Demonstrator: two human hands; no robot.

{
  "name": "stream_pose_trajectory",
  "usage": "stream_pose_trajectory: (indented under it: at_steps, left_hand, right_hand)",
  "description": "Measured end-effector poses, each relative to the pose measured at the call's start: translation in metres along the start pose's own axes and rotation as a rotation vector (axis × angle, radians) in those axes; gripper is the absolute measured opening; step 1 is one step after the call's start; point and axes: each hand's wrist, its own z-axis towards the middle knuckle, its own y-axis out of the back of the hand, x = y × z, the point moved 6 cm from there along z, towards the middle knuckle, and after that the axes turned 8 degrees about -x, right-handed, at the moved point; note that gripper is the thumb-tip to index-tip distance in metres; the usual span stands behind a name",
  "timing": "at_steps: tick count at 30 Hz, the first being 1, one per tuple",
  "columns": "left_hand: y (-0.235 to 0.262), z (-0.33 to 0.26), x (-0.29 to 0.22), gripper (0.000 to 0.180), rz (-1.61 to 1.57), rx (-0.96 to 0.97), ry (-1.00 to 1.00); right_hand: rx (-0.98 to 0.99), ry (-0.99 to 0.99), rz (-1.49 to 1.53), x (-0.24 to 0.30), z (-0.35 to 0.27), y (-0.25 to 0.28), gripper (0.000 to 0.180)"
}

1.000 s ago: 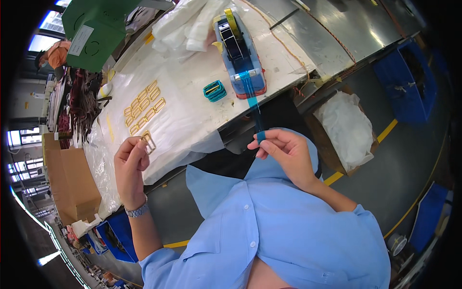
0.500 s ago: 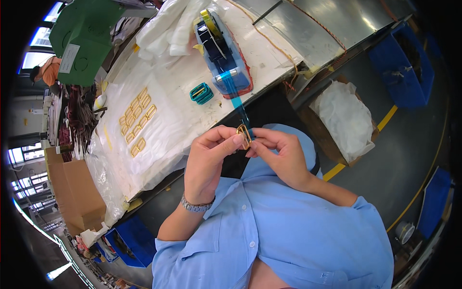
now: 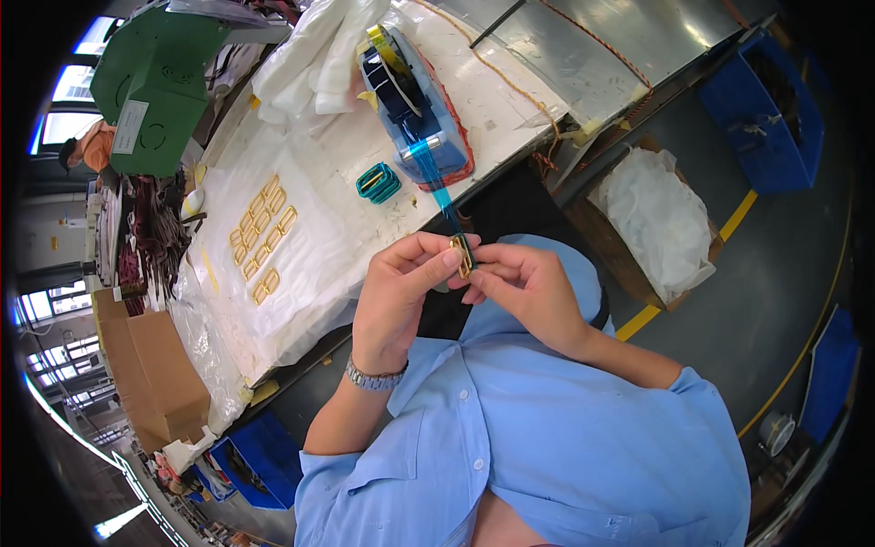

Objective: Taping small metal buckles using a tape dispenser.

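Between the fingertips of both hands is a gold-coloured metal slide buckle (image 3: 463, 259), held just past the table's near edge. My left hand (image 3: 394, 287) pinches its left side with thumb and forefinger. My right hand (image 3: 527, 284) grips the right side, its fingers curled behind. A strip of blue transparent tape (image 3: 436, 187) runs taut from the blue tape dispenser (image 3: 445, 123) down to the buckle; the fingers partly hide where they meet. Left of the dispenser lies a bundle of buckles (image 3: 377, 182) wrapped in blue-green tape. Several loose gold buckles (image 3: 260, 223) lie in rows farther left.
White foam sheeting (image 3: 319, 64) lies at the table's back, near a green machine (image 3: 164, 87). A lined carton (image 3: 658, 228) stands on the floor at right, with a blue bin (image 3: 766, 118) beyond. Another open carton (image 3: 155, 365) is at left.
The buckle has turned more edge-on between my fingers, and the tape now lies closer along it. Both hands stay nearly in place; the whole view has shifted slightly.
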Motion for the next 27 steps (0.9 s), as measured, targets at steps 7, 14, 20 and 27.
stream_pose_trajectory:
  at_steps: [7, 14, 20, 27]
  left_hand:
    - [0.004, 0.004, 0.002, 0.015, -0.002, -0.047, 0.006]
    - [0.002, 0.006, 0.003, 0.018, 0.051, 0.010, -0.024]
    - [0.006, 0.002, 0.009, 0.029, 0.123, -0.032, -0.153]
    - [0.001, 0.014, 0.014, 0.021, 0.172, -0.041, -0.024]
  right_hand:
    - [0.118, -0.394, 0.623, -0.017, 0.002, 0.000, 0.033]
    - [0.159, -0.473, 0.578, -0.028, 0.008, -0.002, 0.029]
    - [0.130, -0.404, 0.521, -0.019, 0.006, -0.001, 0.028]
    - [0.115, -0.450, 0.556, -0.020, 0.002, -0.004, 0.031]
